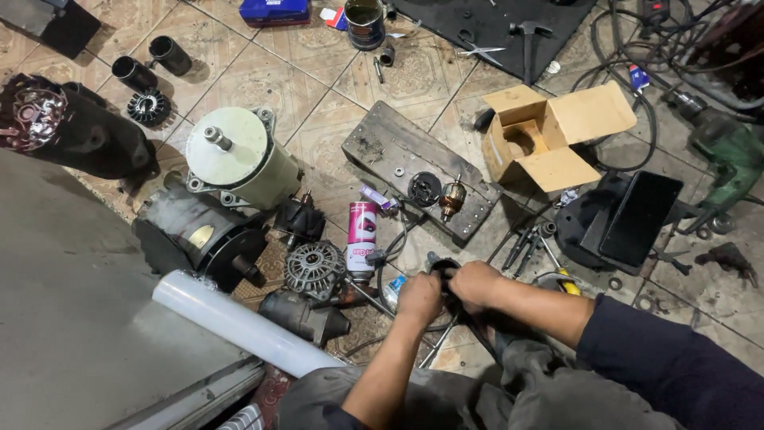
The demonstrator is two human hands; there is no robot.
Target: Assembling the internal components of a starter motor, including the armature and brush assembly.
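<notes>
Right now, fingers of left hand [419,296] and right hand [473,283] curled shut around one small dark round part [443,266], held between both hands just above the floor. Exact grip points hidden by knuckles; part mostly covered, shape hard to tell.

Just beside left hand: pink spray can [362,236] upright, finned alternator casing [315,269], clear cap or bottle end underneath. Loose wrenches [527,244] near right hand. Further out: wooden block [414,166] carrying a black disc and a copper-wound armature [452,199], open cardboard box [549,137], cream motor housing [236,156], white plastic roll [239,322], green drill [728,151] at far right.

Risk, as a judgement: part slipping from oily fingers and rolling into clutter, easy to lose among similar bits. Spray can close enough to get knocked over by left elbow. Wrenches and cables under forearms could snag.

Surface: patterned tiled floor [318,87], grimy, no worktop used. Black mat at top with hammer and small tools. Cables tangled at upper right. Dim workshop lighting.
</notes>
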